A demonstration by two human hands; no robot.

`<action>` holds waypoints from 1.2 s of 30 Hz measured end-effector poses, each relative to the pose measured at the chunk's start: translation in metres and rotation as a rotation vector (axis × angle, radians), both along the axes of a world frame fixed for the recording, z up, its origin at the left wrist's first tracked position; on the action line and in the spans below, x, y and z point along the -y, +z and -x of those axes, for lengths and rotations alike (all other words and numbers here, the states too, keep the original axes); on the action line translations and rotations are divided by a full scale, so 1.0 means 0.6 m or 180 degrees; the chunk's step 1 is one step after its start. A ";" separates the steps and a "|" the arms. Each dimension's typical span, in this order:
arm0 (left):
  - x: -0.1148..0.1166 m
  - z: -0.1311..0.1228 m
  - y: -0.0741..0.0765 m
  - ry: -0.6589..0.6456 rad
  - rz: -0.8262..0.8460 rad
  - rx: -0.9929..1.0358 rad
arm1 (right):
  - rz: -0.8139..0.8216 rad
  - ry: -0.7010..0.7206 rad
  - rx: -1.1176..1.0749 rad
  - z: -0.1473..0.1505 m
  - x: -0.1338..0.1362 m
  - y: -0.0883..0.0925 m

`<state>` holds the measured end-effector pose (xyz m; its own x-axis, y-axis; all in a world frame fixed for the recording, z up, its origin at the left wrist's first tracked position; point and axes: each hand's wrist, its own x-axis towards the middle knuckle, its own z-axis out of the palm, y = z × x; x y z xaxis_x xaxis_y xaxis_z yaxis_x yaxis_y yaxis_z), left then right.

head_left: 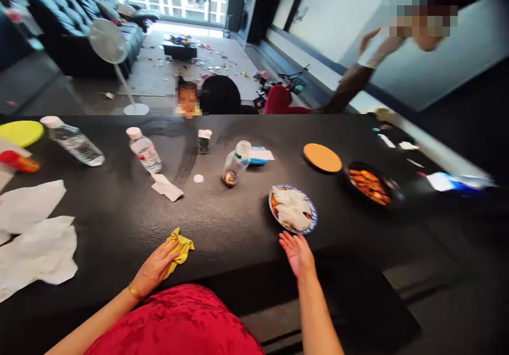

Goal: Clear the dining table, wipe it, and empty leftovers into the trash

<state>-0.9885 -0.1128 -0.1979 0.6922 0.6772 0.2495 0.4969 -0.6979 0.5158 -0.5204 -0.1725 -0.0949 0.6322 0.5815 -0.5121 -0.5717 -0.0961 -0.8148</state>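
Note:
Near the table's front edge, my left hand [154, 265] is closed on a crumpled yellow cloth [182, 246] that lies against the dark tabletop [230, 249]. My right hand [298, 254] is open, palm partly up and fingers apart, holding nothing. Its fingertips are at the near rim of a blue-and-white plate [313, 220]; whether they touch it I cannot tell. Crumpled white tissues [293, 209] cover most of the food on that plate. Beyond it stands a clear jar [237, 164] with dark contents at the bottom, and a white cap [198, 178] lies to its left.
Two water bottles [145, 151] [77, 143], a folded tissue [167, 187] and a small dark container [204, 141] are on the left half. Large white paper sheets [43, 249] lie far left. An orange disc [322, 157] and a pan of food [369, 185] sit right. Two people are beyond the table.

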 end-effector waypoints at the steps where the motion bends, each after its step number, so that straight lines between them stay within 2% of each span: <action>1: 0.000 0.023 0.001 0.0185 -0.0056 0.0002 | -0.0001 0.0087 -0.0136 -0.015 -0.013 -0.008; 4: -0.004 0.095 -0.006 0.0942 -0.0215 -0.0033 | 0.0126 0.0188 -0.0372 -0.054 -0.045 -0.035; 7: -0.036 0.154 -0.015 0.1756 -0.0226 -0.0159 | 0.0270 0.0229 -0.0323 -0.078 -0.066 -0.050; 10: -0.092 0.175 -0.018 0.2409 -0.0214 -0.0122 | 0.0287 0.0197 -0.0162 -0.086 -0.081 -0.048; 12: -0.126 0.160 -0.019 0.2576 -0.0214 -0.0022 | 0.0273 0.0150 -0.0095 -0.087 -0.090 -0.044; 14: -0.143 0.125 -0.021 0.2360 -0.0191 0.0052 | 0.0322 0.0104 -0.0090 -0.089 -0.095 -0.042; 17: -0.142 0.055 -0.019 0.1544 -0.0138 0.0110 | 0.0455 0.0107 -0.0038 -0.094 -0.093 -0.046; 19: -0.136 0.014 -0.007 0.1123 -0.0066 0.0060 | 0.0505 0.0184 0.0043 -0.093 -0.085 -0.052; 21: -0.139 -0.013 0.017 0.1043 0.0053 -0.0123 | 0.0536 0.0227 0.0021 -0.083 -0.074 -0.056; 23: -0.158 -0.027 0.049 0.1142 0.0115 -0.0327 | 0.0555 0.0169 -0.0099 -0.062 -0.061 -0.055; 26: -0.219 -0.036 0.096 0.1143 -0.0009 -0.0381 | 0.0515 0.0060 -0.0332 -0.011 -0.039 -0.040; 28: -0.271 -0.044 0.112 0.1125 -0.0085 -0.0348 | 0.0496 0.0048 -0.0486 0.034 -0.023 -0.025; 30: -0.317 -0.058 0.111 0.1245 0.0020 -0.0461 | 0.0470 0.0071 -0.0646 0.080 -0.008 -0.012; 32: -0.348 -0.072 0.096 0.1364 0.0304 -0.0651 | 0.0340 0.0174 -0.0738 0.125 0.005 -0.006; 36: -0.362 -0.080 0.064 0.1117 0.0705 -0.0655 | 0.0135 0.0403 -0.0793 0.205 0.021 -0.009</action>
<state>-0.9407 0.1046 -0.1594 0.4316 0.9009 -0.0462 0.7911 -0.3534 0.4993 -0.6434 -0.1849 -0.1003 0.4075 0.6225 -0.6681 -0.7351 -0.2105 -0.6444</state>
